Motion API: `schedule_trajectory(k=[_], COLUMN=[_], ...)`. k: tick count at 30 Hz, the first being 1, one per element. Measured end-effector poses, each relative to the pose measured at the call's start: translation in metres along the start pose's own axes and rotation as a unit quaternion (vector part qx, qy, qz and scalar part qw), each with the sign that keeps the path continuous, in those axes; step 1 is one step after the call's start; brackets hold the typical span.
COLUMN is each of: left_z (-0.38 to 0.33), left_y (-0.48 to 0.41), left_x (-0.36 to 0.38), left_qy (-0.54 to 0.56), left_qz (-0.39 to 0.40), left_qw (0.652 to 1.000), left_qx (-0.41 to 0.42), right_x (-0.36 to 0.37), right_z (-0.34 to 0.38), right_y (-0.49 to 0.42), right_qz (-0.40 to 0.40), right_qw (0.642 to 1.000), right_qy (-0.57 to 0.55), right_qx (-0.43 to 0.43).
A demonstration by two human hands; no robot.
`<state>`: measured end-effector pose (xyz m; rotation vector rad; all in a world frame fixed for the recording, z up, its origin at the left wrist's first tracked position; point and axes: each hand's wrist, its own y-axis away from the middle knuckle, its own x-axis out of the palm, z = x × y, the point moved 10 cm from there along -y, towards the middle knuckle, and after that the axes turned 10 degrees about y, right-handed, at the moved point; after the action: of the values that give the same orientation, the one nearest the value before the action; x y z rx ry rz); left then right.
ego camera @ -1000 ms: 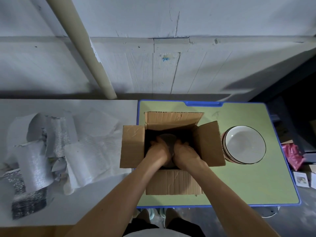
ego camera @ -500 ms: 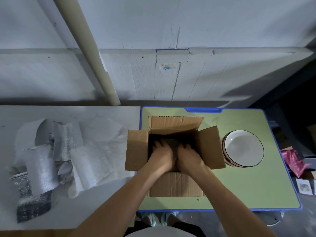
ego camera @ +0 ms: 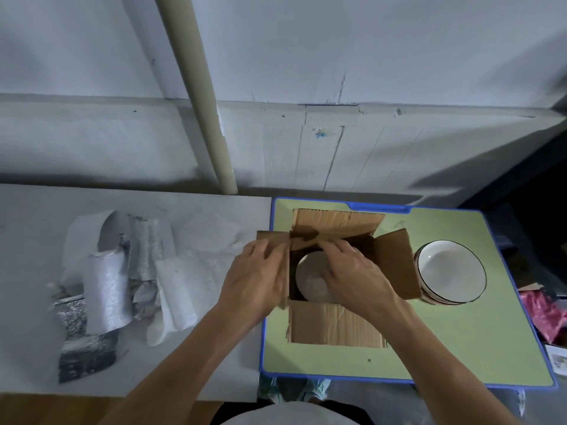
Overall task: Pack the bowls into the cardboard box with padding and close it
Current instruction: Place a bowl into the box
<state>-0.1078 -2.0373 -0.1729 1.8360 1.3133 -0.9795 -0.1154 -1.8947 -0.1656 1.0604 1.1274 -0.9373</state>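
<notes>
Bowl (ego camera: 311, 280) is down in the box (ego camera: 337, 326), so the left grip (ego camera: 254, 277) lies flat on the left flap (ego camera: 271, 236), probably steadying it. Right grip (ego camera: 356, 274) hovers above the bowl, fingers loose, empty.

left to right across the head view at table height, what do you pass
padding sheets → left hand → right hand → stack of bowls → pink bag

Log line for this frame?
bowl in box | left hand on left flap | right hand above bowl | bowl stack beside box
</notes>
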Motion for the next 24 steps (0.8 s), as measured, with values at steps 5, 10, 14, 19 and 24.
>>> schedule_trajectory(k=[5,10,14,19,24], left_z=[0.045,0.108,0.169,0.203,0.215], left_y=[0.033,0.071,0.108,0.119,0.107], left_x=[-0.013,-0.02,-0.019,0.009,0.028], left_qy=[0.006,-0.009,-0.024,-0.029,-0.001], left_qz=[-0.036,-0.079,-0.089,-0.031,-0.006], left_qw=[0.996,0.984,0.965,0.961,0.958], left_qx=[-0.078,-0.159,-0.243,-0.274,-0.285], right_x=[-0.012,-0.003,0.033,0.098,0.132], right_z=[0.071,0.137,0.19,0.218,0.224], right_y=[-0.006,-0.012,-0.02,-0.021,-0.025], right_qz=[-0.031,-0.026,0.045,0.192,0.249], right_qw=[0.995,0.985,0.979,0.966,0.956], right_qy=[-0.021,-0.09,-0.075,-0.021,-0.032], right_qx=[-0.092,-0.146,-0.182,-0.17,-0.154])
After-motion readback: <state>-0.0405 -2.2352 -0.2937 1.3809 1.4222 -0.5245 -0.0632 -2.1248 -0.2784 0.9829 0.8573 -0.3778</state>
